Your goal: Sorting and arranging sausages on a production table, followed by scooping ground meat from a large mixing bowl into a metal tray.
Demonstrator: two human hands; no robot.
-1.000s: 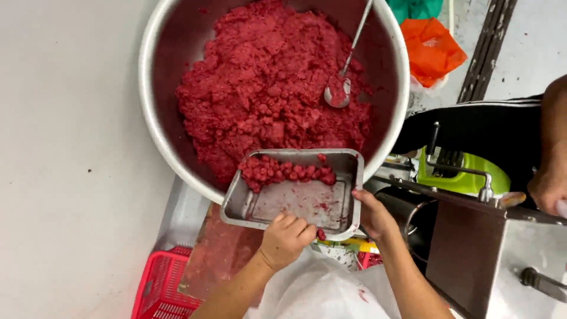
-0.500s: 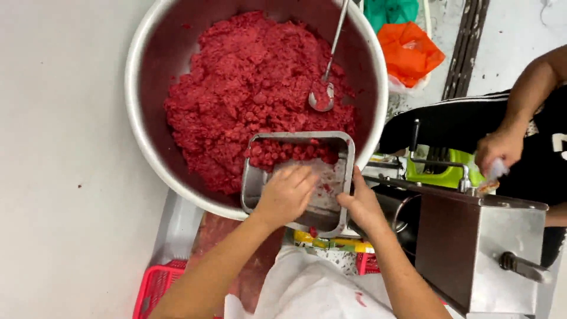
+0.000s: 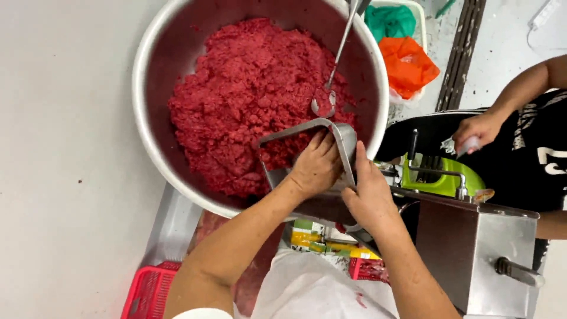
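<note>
my left hand point(image 3: 316, 168) covers the metal tray point(image 3: 342, 139) inside, bowl point(image 3: 147, 142) rim cut off at top, ladle point(image 3: 333, 77) handle leaves frame, co-worker's held item blurred
</note>
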